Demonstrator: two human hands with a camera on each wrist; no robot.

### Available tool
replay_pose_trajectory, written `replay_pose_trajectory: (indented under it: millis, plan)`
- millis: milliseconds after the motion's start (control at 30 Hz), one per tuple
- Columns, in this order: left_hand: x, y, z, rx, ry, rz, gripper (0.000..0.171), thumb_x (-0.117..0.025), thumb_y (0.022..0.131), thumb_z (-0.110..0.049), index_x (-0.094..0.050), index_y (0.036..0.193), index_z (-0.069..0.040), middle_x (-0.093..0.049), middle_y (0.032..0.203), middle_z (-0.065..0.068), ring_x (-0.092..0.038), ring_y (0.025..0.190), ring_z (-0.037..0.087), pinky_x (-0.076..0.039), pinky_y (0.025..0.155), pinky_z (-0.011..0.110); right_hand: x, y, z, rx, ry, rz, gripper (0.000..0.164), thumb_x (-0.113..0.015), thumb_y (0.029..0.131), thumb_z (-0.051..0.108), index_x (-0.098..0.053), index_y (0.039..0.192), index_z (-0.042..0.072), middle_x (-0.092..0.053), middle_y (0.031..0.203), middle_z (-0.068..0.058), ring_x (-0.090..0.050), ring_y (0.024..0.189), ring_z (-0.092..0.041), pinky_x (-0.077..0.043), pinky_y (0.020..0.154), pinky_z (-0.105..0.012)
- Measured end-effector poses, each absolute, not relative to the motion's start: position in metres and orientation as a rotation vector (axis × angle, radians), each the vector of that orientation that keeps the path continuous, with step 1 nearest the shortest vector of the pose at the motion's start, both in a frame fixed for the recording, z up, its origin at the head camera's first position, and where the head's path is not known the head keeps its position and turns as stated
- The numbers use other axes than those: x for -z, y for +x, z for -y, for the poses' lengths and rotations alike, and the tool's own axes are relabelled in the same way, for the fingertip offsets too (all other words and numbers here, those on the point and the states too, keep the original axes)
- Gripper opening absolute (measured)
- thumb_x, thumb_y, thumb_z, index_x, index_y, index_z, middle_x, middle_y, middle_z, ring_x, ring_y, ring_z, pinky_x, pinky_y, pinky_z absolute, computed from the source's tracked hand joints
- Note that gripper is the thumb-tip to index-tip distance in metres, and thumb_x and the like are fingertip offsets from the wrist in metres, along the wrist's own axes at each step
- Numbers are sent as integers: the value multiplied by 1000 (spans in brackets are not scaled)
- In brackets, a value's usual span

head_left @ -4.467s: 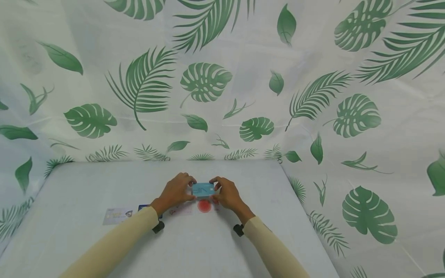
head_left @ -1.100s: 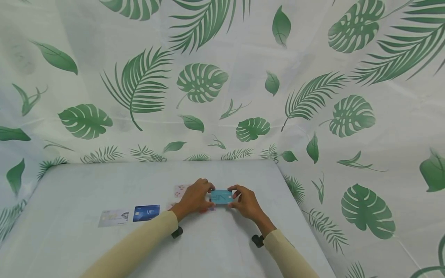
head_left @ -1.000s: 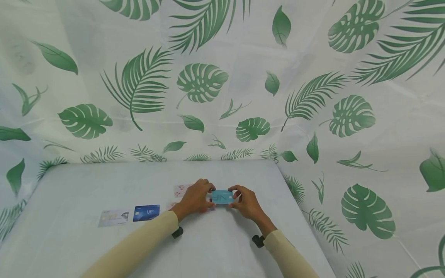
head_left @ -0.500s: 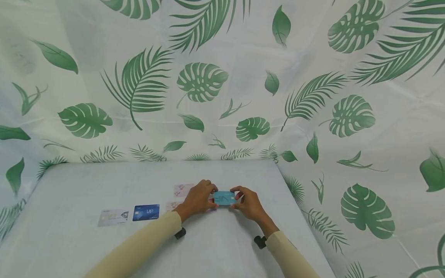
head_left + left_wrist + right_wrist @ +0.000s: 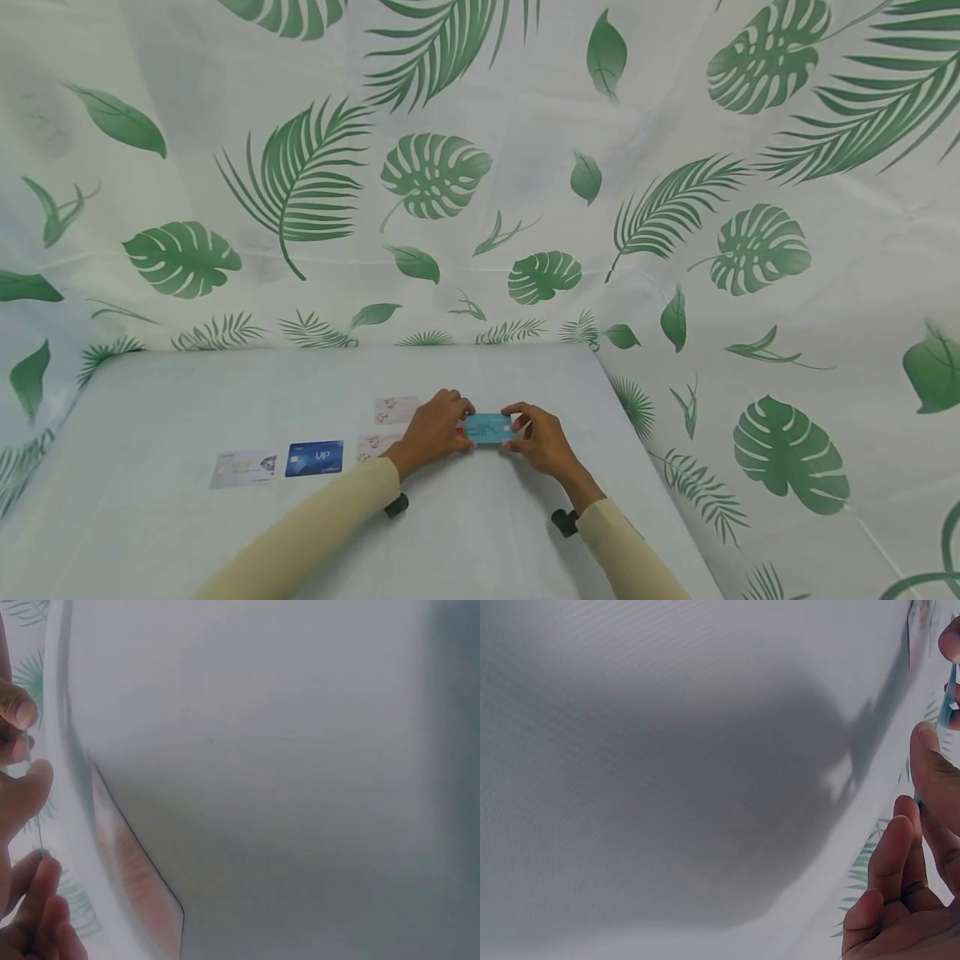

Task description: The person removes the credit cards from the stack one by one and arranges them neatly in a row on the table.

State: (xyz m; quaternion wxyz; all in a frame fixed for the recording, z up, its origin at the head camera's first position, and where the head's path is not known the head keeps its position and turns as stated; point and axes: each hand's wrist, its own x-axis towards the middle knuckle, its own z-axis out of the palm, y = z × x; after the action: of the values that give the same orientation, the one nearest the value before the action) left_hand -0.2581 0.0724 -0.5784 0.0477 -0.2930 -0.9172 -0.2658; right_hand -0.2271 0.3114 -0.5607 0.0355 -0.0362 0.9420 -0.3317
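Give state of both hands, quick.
Left hand: closed, pinching the light-blue card by its left end.
Right hand: closed, pinching its right end.

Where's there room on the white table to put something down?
On the table, there's bare room in front of the pale card and blue card, between the left sleeve and right sleeve, and from the right hand to the right edge. It's crowded in the middle: two pinkish cards lie by the left hand, and both hands hold the teal card.

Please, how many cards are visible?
At least 5: silver card and blue VIP card at left; two pinkish cards near the left hand; turquoise card between it and the right hand. More may be hidden.
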Motion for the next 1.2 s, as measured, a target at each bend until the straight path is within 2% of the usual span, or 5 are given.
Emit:
replay_pose_trajectory:
  millis: [300, 767, 1200]
  plan:
    - [581, -255, -79, 838, -893, 2804, 52, -95, 78, -40, -75, 118, -14, -66, 98, -2, -55, 91, 13, -53, 80, 28, 561, -226, -315, 1019, -48, -2881, 58, -92, 78, 3, -72, 130, 21, -68, 99, -5, -55, 84, -17, -46, 73, -28]
    - [584, -252, -86, 821, -889, 2812, 52, -97, 76, -40, -76, 116, -13, -66, 96, -1, -55, 90, 13, -54, 79, 28, 569, -223, -319, 997, -32, -2889, 58, -92, 78, 1, -72, 129, 20, -67, 95, -2, -55, 83, -17, -45, 73, -28]
    - [587, -249, -90, 832, -895, 2831, 50, -95, 79, -41, -76, 116, -12, -65, 95, -1, -53, 89, 13, -53, 78, 27, 574, -222, -323, 997, -6, -2882, 58, -92, 77, 2, -72, 128, 20, -66, 94, -2, -55, 84, -17, -45, 73, -27]
